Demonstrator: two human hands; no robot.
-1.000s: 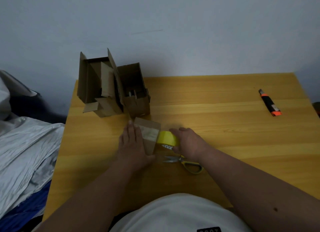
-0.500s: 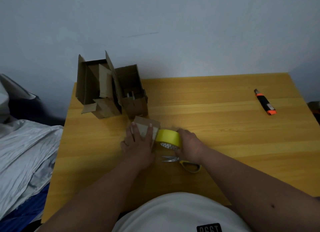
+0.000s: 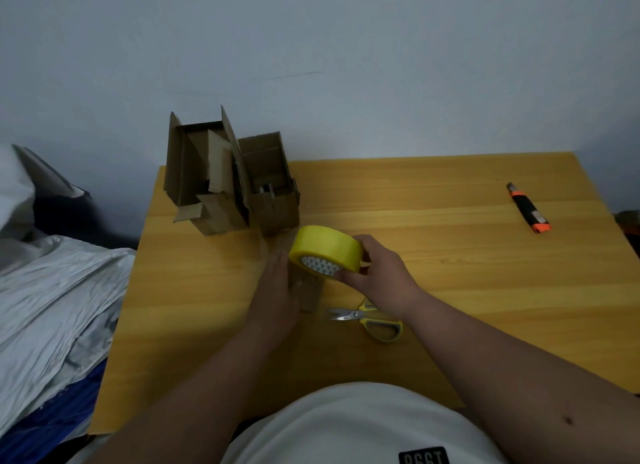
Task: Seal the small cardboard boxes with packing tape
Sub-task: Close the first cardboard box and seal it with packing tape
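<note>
Since a second ago the yellow tape roll point(image 3: 327, 251) has come up off the table: it sat low beside the small box then, now it is lifted and tilted at frame centre, its patterned core facing down toward the camera. The view has also tipped so more wall shows.

Right hand point(image 3: 379, 273) grips the roll, thumb under the near rim, fingers curled over the far right side. Left hand point(image 3: 278, 290) lies against the small cardboard box point(image 3: 311, 295), fingers fairly straight along its left side and top; the box is mostly hidden behind hand and roll, only its lower right face showing, just below centre. Cannot tell whether its flaps are taped.

Scissors point(image 3: 369, 319) with yellow-grey handles lie on the wooden table point(image 3: 450, 255) just below the right wrist, blades pointing left, close to the box but apart from it.

Upper left of the table: two open cardboard boxes, the taller one point(image 3: 204, 179) with flaps up, the shorter one point(image 3: 273, 193) touching its right side.

Upper right: an orange-and-black utility knife point(image 3: 528, 207), well apart from everything.

Left edge of frame: crumpled grey-white fabric point(image 3: 52, 290).
</note>
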